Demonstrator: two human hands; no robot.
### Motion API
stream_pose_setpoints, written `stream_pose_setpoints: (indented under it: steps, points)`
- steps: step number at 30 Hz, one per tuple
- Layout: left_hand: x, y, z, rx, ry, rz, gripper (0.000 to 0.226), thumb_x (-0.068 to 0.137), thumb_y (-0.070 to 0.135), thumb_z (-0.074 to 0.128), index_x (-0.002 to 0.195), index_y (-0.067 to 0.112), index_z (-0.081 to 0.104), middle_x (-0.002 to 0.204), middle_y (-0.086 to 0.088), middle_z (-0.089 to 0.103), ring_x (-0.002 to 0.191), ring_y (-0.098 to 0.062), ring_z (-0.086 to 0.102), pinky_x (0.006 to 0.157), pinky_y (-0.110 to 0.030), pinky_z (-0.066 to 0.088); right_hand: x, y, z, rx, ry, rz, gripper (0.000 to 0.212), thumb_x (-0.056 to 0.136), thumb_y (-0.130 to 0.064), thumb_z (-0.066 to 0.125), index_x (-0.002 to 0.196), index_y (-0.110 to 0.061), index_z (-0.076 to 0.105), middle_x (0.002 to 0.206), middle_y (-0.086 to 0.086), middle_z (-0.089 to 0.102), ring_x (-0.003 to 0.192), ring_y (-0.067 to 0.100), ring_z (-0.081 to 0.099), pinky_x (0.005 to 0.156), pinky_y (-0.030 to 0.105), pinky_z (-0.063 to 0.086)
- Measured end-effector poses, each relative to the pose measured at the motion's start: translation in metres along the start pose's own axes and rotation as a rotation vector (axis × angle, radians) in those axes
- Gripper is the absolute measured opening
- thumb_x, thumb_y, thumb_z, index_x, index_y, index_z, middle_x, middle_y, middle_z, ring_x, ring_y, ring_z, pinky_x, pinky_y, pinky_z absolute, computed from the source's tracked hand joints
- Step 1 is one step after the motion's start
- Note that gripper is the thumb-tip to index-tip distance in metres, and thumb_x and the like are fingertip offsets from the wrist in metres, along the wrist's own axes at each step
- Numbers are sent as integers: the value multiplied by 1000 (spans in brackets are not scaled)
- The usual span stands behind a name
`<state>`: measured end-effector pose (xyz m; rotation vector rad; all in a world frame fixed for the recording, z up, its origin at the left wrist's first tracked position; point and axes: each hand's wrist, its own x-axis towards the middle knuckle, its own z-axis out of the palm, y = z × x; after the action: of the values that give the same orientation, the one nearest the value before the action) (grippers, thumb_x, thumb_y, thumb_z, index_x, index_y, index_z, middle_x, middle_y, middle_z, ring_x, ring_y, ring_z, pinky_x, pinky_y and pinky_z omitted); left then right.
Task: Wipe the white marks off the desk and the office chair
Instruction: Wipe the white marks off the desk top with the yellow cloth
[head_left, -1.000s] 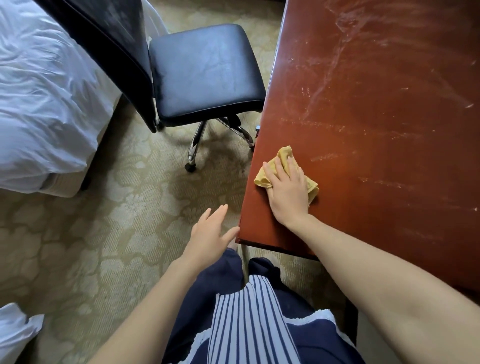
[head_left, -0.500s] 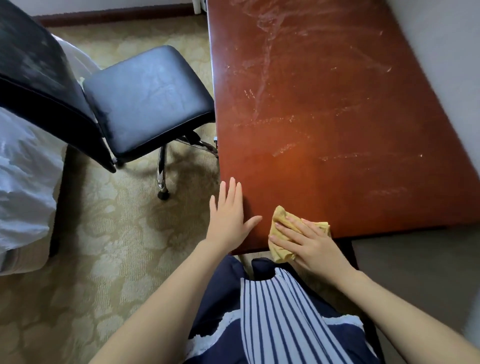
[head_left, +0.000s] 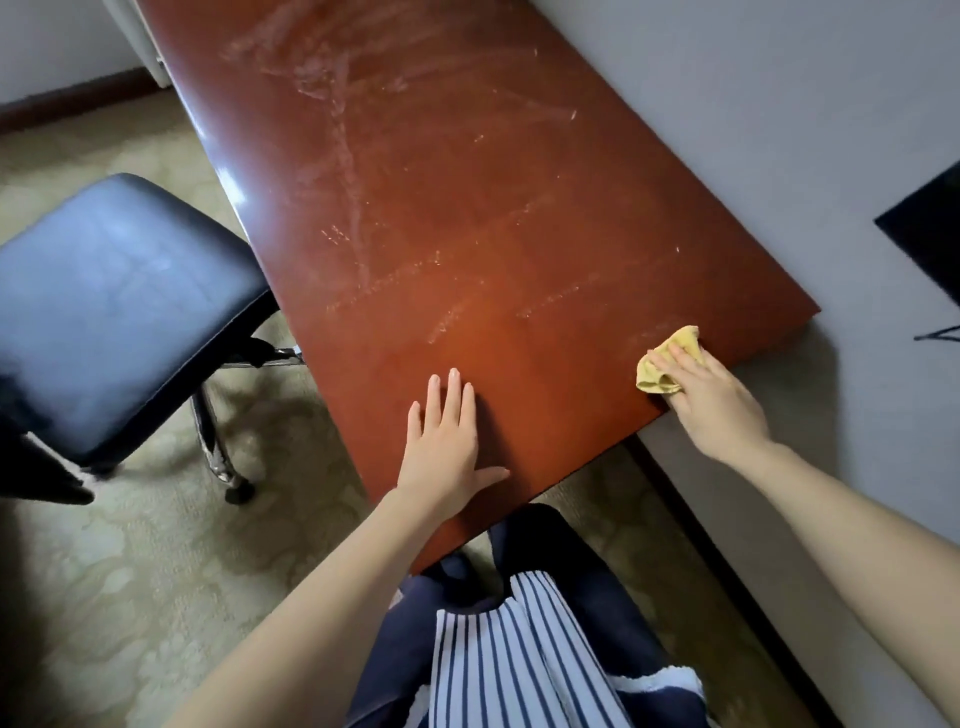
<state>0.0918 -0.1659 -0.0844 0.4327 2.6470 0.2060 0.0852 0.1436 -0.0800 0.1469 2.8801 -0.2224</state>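
Cloth (head_left: 667, 364), now carried rightward along the near edge of the surface (head_left: 571, 249), lies pressed beneath the flat-fingered right grip (head_left: 719, 410); left grip (head_left: 447, 447) rests splayed; white marks (head_left: 348, 156) beyond both remain.

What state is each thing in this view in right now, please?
Desk, streaked across most of its top; the near strip looks clean.
White marks, not yet wiped, heaviest at the far end.
Cloth, bunched at the desk's near right corner.
Right hand, pressing the cloth onto the desk.
Left hand, flat on the desk, fingers straight, holding nothing.
Office chair, unoccupied beside the desk; seat too blurred to judge marks.
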Motion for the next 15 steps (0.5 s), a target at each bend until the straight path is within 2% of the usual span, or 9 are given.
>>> stream_pose_setpoints:
  steps: [4,8,11,15]
  points:
    - [18,14,-7,3,-31,34,105,84,60,55,150,10,-8,157,-12,-20,144,-34,-18,115,-51,6,34,6,-8,73,36,232,46,100,-32,40,145,-34,31,154,-3,25,140,25,22,108,46,33]
    - [40,30,-11,-34,-5,-79,112,79,64,58,150,11,-11,156,-10,-23,143,-34,-19,113,-56,8,71,7,-7,78,68,287,48,101,-35,35,147,-34,24,157,-3,16,144,25,11,113,47,23]
    - [52,41,-10,-68,-16,-202,121,73,71,58,149,11,-13,156,-10,-23,143,-36,-18,112,-58,9,96,-1,-7,27,97,192,49,101,-36,34,149,-30,23,158,0,14,145,26,5,117,43,12]
    - [59,53,-3,-124,-7,-311,134,62,81,57,148,11,-19,154,-11,-28,143,-35,-19,113,-58,8,103,-21,1,-44,130,18,53,99,-39,38,149,-30,22,158,1,15,146,24,2,118,39,6]
